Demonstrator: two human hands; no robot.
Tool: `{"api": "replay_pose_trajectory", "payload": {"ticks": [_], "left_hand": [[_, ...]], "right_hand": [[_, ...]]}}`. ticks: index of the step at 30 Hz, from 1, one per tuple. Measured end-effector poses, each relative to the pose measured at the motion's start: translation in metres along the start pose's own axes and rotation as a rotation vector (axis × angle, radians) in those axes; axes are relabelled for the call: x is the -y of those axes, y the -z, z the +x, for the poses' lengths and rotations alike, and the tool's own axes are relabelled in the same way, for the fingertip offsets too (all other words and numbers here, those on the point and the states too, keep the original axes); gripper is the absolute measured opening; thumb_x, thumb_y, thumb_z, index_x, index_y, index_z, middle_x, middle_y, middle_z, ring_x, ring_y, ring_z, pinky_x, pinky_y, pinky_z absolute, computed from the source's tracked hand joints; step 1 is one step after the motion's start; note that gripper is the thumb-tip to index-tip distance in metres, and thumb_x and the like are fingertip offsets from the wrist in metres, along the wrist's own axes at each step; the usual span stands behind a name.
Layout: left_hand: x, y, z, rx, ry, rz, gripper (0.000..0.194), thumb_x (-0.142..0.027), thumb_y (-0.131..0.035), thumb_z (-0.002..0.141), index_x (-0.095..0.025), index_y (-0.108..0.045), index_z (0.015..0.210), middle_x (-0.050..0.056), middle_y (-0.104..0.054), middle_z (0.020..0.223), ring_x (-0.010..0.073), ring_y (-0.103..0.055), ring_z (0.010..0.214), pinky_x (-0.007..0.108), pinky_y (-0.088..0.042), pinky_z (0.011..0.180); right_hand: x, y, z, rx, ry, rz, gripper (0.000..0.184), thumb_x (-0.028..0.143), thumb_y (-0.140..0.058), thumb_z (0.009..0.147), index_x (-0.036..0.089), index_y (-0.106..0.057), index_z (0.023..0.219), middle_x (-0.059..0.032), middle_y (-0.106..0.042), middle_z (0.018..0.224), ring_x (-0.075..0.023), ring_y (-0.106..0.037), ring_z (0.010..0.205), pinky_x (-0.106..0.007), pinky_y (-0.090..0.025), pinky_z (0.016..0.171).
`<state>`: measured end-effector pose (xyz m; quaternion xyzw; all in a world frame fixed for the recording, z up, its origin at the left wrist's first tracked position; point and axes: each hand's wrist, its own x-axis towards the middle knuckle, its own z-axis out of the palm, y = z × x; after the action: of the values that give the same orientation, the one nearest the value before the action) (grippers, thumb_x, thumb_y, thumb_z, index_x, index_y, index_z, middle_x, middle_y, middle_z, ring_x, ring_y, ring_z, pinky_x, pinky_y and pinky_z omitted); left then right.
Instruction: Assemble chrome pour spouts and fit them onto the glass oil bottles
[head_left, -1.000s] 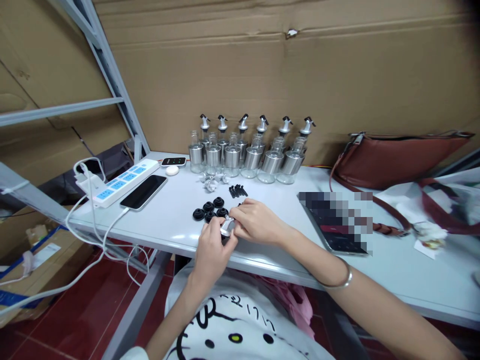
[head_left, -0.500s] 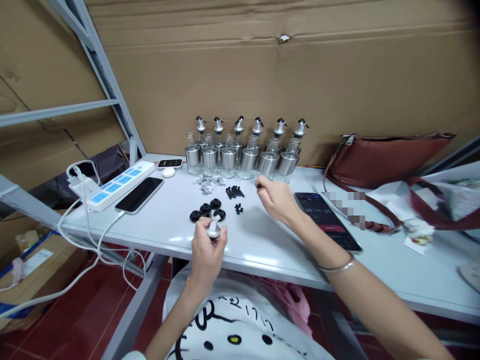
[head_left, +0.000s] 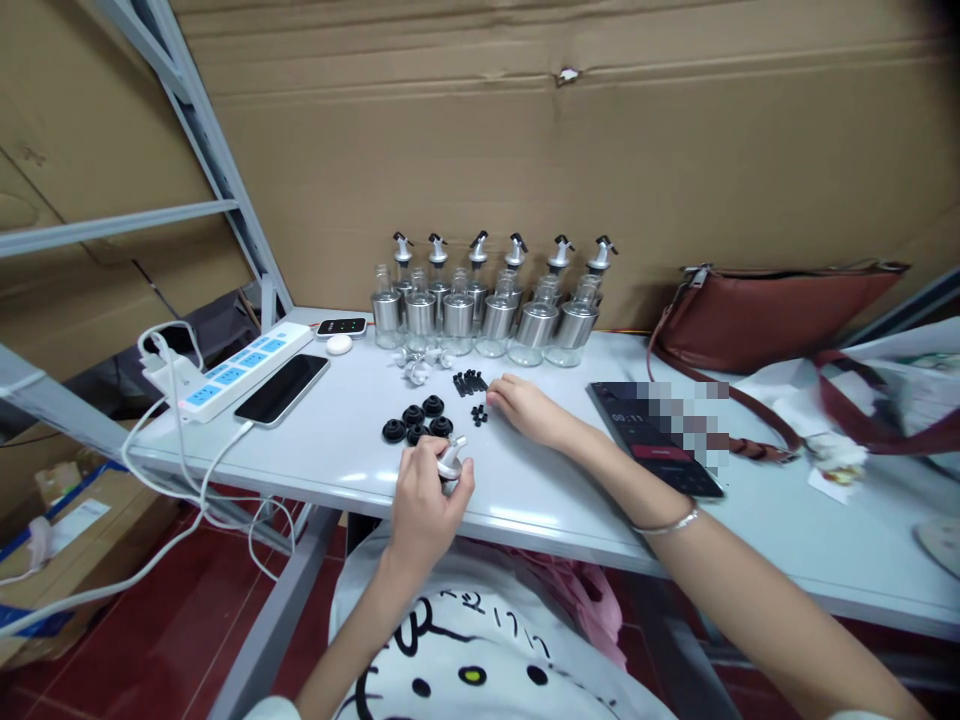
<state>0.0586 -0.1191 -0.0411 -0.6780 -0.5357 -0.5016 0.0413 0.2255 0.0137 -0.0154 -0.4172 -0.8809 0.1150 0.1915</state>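
Note:
My left hand [head_left: 429, 492] is closed around a silver pourer spout [head_left: 452, 458] just above the table's front part, its nozzle pointing up and right. Just beyond it sit several round black stoppers [head_left: 413, 414]. My right hand [head_left: 523, 408] is low over the table with its fingers curled together; what they hold, if anything, is hidden. Close to its fingertips lie several tiny black caps [head_left: 478, 415] and a row of thin black levers [head_left: 469, 382]. More silver spouts [head_left: 417, 366] lie in a small heap farther back.
Glass bottles with steel sleeves [head_left: 498, 318] stand in rows at the back, the rear ones topped with pourers. A power strip [head_left: 244, 372] and phone [head_left: 283, 390] lie left. At right are a tablet with a timer [head_left: 660, 455] and a brown bag [head_left: 780, 318].
My right hand has moved left and slightly down to the small black parts; the black piece seen in it before no longer shows. My left hand has shifted slightly right with the spout.

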Motion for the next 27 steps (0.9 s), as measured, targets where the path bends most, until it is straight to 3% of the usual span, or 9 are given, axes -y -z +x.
{"api": "replay_pose_trajectory", "payload": {"ticks": [8, 13, 16, 22, 27], "left_hand": [[-0.001, 0.001, 0.001, 0.026, -0.030, 0.038, 0.013, -0.026, -0.048, 0.087, -0.017, -0.048, 0.095, 0.005, -0.059, 0.082, 0.0178, -0.056, 0.076, 0.028, -0.047, 0.068], [-0.001, 0.000, 0.001, 0.030, -0.045, 0.055, 0.013, -0.026, -0.048, 0.087, -0.017, -0.048, 0.096, 0.005, -0.059, 0.082, 0.0178, -0.055, 0.075, 0.028, -0.046, 0.068], [-0.001, 0.000, 0.001, 0.029, -0.060, 0.067, 0.013, -0.026, -0.048, 0.087, -0.017, -0.048, 0.096, 0.005, -0.059, 0.082, 0.0179, -0.055, 0.074, 0.028, -0.046, 0.067], [-0.001, 0.000, 0.001, 0.027, -0.077, 0.087, 0.013, -0.026, -0.048, 0.087, -0.016, -0.048, 0.095, 0.006, -0.060, 0.080, 0.0181, -0.055, 0.072, 0.028, -0.046, 0.066], [-0.001, 0.001, 0.002, 0.047, -0.069, 0.083, 0.013, -0.026, -0.048, 0.086, -0.017, -0.049, 0.095, 0.005, -0.060, 0.080, 0.0178, -0.055, 0.071, 0.028, -0.045, 0.065]], "right_hand": [[0.004, 0.001, -0.001, 0.014, 0.080, -0.052, 0.023, 0.020, -0.042, 0.092, 0.013, -0.060, 0.081, -0.0071, -0.058, 0.081, -0.0153, -0.055, 0.071, -0.026, -0.042, 0.070], [0.002, -0.002, -0.001, 0.002, 0.056, -0.004, 0.018, 0.017, -0.043, 0.089, 0.012, -0.061, 0.087, -0.0088, -0.062, 0.084, -0.0165, -0.057, 0.075, -0.028, -0.044, 0.072], [0.003, -0.001, -0.002, 0.006, 0.071, 0.014, 0.020, 0.008, -0.044, 0.082, 0.011, -0.061, 0.091, -0.0081, -0.062, 0.085, -0.0152, -0.055, 0.074, -0.027, -0.043, 0.072], [0.013, 0.006, -0.005, 0.068, 0.122, 0.040, 0.039, -0.001, -0.046, 0.067, 0.008, -0.061, 0.102, -0.0065, -0.059, 0.082, -0.0134, -0.051, 0.069, -0.027, -0.043, 0.068], [0.020, 0.008, -0.004, 0.090, 0.155, 0.078, 0.031, 0.010, -0.055, 0.075, 0.010, -0.062, 0.106, -0.0060, -0.056, 0.083, -0.0144, -0.053, 0.071, -0.029, -0.045, 0.070]]}}
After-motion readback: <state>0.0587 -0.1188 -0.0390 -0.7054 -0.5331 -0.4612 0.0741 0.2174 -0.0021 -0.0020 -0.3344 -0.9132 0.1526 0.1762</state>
